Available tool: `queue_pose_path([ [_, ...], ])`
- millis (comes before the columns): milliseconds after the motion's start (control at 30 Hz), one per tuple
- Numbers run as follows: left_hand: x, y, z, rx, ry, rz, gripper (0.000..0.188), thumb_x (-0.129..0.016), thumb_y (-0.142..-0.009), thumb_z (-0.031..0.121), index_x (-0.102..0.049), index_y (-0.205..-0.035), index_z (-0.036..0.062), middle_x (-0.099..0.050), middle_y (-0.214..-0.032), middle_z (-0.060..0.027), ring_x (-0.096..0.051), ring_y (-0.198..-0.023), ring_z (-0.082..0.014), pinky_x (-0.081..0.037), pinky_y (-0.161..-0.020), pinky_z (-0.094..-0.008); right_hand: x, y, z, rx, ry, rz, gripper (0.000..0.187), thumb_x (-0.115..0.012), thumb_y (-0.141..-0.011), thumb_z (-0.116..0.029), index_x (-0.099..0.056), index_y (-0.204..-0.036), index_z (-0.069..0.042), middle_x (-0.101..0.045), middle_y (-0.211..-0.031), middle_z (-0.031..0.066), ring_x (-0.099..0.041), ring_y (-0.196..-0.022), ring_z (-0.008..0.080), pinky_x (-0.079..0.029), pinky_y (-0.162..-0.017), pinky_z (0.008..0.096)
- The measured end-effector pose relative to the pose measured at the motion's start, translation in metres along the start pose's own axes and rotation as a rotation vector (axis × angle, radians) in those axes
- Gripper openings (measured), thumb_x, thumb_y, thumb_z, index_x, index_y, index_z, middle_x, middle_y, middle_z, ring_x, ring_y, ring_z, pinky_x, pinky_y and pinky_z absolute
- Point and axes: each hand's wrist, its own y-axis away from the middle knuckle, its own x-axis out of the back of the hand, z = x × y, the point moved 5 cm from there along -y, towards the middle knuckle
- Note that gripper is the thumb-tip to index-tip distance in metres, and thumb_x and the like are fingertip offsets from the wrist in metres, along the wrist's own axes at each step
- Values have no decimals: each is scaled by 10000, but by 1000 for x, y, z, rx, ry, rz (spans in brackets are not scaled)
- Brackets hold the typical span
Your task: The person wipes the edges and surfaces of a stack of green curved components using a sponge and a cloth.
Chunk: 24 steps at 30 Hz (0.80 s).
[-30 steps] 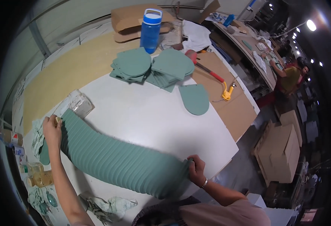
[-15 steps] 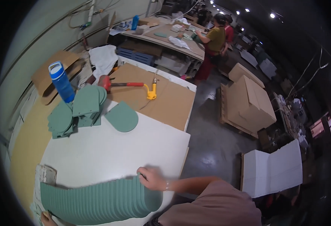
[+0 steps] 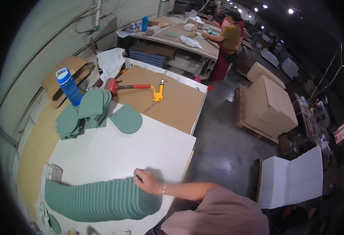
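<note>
A long row of green round-ended panels (image 3: 97,199) stands on edge, packed face to face, along the near side of the white work table. At the right end of the row, my right hand (image 3: 148,182) is closed on the upper edge of a green panel, fingers curled. My left hand cannot be made out; a small tan shape at the lower edge is too cut off to name. A worn block (image 3: 53,172) rests against the left end of the row. Beside a pale cloth at lower left lies another green panel (image 3: 54,224).
Stacked green panels (image 3: 93,105), a blue bottle (image 3: 70,91), a red-headed mallet (image 3: 112,86) and a yellow air gun (image 3: 158,94) occupy the table's far part. Cardboard boxes (image 3: 272,105) stand on a pallet at right. Another person (image 3: 230,37) works at the far table.
My left hand has left the row's left end and dropped from sight. My right hand appears slightly farther left, still at the right end. The whole view has shifted a little.
</note>
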Motion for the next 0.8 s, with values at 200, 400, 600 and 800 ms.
queue_pose_path([
  [200, 17, 69, 11, 142, 1, 69, 186, -705, -862, 63, -678, -984, -75, -678, -909, -128, -610, -801, -203, -532, -761, -343, 0, -2, 1, -23, -13, -54, 126, -571, -910, -168, -545, -925, -45, -586, -736, 195, -569, -631, 376, -434, -577, 444],
  [400, 38, 129, 1, 201, 73, 148, 202, -709, -844, 20, -674, -1019, -76, -677, -949, -133, -599, -802, -201, -531, -750, -343, 7, -5, -1, -104, -65, -148, 214, -539, -954, -259, -559, -1019, -57, -648, -846, 183, -627, -759, 374, -484, -685, 451],
  [600, 42, 172, -3, 320, 62, 167, 161, -699, -867, 66, -663, -946, -70, -660, -895, -110, -556, -776, -193, -495, -724, -357, 12, -2, 10, -127, -75, -172, 262, -532, -974, -236, -551, -1109, -12, -653, -969, 188, -649, -926, 350, -504, -809, 399],
  [800, 30, 185, 7, 337, 198, 227, 126, -667, -870, 22, -662, -956, -71, -654, -903, -96, -565, -797, -187, -477, -726, -338, 27, 2, 5, -41, 16, -83, 286, -573, -940, -200, -536, -1165, -27, -556, -1143, 158, -584, -1044, 329, -488, -862, 397],
])
